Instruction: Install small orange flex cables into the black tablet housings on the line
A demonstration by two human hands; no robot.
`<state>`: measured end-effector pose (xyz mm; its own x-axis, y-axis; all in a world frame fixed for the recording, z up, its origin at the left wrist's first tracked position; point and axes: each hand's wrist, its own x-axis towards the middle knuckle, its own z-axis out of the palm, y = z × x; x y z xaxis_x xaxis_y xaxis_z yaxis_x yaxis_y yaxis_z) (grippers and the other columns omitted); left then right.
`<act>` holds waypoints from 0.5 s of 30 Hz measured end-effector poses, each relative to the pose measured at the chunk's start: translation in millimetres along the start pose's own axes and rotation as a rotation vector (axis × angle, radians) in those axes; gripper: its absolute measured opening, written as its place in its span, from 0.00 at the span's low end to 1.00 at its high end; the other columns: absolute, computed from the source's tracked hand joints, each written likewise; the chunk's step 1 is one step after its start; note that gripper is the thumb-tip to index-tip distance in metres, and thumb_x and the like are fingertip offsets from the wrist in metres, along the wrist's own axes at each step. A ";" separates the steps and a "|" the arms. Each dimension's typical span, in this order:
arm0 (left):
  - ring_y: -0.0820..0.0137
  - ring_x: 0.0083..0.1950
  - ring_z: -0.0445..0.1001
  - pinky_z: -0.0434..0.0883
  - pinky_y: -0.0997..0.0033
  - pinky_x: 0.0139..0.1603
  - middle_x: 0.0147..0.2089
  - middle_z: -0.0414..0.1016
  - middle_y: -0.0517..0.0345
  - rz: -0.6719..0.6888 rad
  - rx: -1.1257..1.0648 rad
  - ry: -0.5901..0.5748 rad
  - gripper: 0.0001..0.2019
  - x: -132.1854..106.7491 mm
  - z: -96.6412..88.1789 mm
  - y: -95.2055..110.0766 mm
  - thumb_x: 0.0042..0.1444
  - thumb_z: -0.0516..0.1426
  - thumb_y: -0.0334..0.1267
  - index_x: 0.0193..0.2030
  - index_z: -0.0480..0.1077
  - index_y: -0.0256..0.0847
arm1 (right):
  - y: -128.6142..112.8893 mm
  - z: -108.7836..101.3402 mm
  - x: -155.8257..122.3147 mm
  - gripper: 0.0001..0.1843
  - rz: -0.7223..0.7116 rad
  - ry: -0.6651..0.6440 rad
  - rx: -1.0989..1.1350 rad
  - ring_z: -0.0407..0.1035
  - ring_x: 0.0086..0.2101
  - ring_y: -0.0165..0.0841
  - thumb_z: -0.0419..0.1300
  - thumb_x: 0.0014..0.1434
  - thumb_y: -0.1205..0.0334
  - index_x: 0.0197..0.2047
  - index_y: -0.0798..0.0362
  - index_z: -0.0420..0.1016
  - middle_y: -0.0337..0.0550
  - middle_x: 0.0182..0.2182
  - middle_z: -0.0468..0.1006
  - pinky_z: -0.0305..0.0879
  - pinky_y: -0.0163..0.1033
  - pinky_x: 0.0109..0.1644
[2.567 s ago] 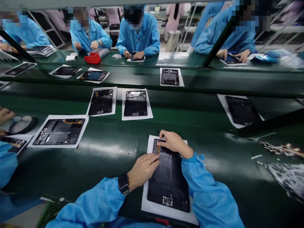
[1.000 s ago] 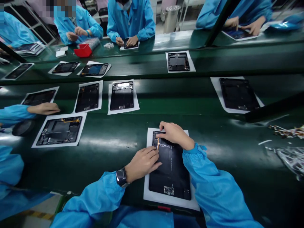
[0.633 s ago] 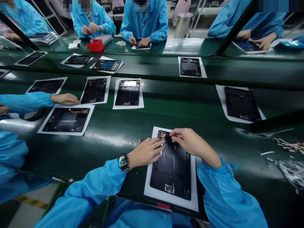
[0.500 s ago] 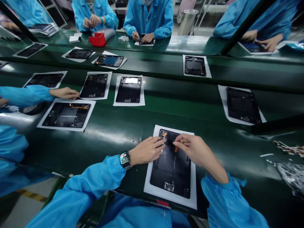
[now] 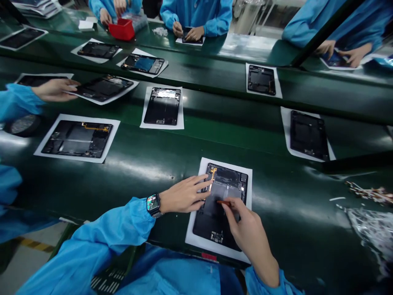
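In front of me an opened black tablet housing (image 5: 215,219) lies on a white sheet (image 5: 196,241). My left hand (image 5: 186,194) rests over its left edge, fingers stretched out and slightly apart, holding nothing. Under those fingertips runs a yellow-orange flex cable (image 5: 214,173) along the upper left of the housing. My right hand (image 5: 250,225) is over the housing's right side. Between its thumb and fingers it pinches a small orange-brown strip (image 5: 224,203), which points left above the middle of the housing. Whether the strip touches the surface I cannot tell.
At left, a co-worker's hand (image 5: 57,90) holds a tilted tablet housing (image 5: 106,88) on its sheet. Another housing (image 5: 76,139) lies nearer. Clear plastic scraps (image 5: 368,229) and small cables (image 5: 368,192) lie at right. A dark post (image 5: 325,35) slants across the far right.
My right hand has moved toward me over the housing, and the strip has turned from hanging down to lying sideways. At left, the co-worker has lifted a tablet housing. The view has shifted slightly.
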<state>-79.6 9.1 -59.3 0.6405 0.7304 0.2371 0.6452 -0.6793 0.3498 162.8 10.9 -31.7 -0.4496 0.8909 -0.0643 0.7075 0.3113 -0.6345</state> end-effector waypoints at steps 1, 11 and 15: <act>0.52 0.72 0.51 0.63 0.50 0.66 0.69 0.58 0.42 0.003 -0.017 -0.002 0.16 -1.2 -0.1 -0.2 0.62 0.57 0.37 0.56 0.69 0.36 | -1.7 1.0 2.0 0.10 -0.021 0.007 -0.044 0.76 0.33 0.38 0.50 0.69 0.56 0.47 0.48 0.68 0.44 0.36 0.79 0.69 0.38 0.33; 0.61 0.68 0.60 0.62 0.54 0.68 0.66 0.62 0.47 -0.159 -0.370 0.206 0.21 -5.7 9.0 -10.1 0.61 0.55 0.34 0.61 0.64 0.40 | -28.1 16.8 27.9 0.10 -0.221 -0.082 -0.372 0.73 0.26 0.35 0.46 0.68 0.67 0.40 0.52 0.68 0.44 0.31 0.77 0.59 0.36 0.26; 0.59 0.70 0.56 0.60 0.53 0.69 0.68 0.59 0.43 -0.151 -0.356 0.173 0.27 -5.7 8.1 -11.2 0.58 0.58 0.35 0.64 0.60 0.37 | -33.9 22.3 30.4 0.09 -0.250 -0.099 -0.432 0.71 0.24 0.35 0.47 0.67 0.69 0.39 0.53 0.67 0.43 0.29 0.76 0.57 0.37 0.25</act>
<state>-87.0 12.0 -71.9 0.4512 0.8415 0.2971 0.5224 -0.5190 0.6765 113.0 20.0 -29.3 -0.6686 0.7427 -0.0374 0.7233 0.6379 -0.2646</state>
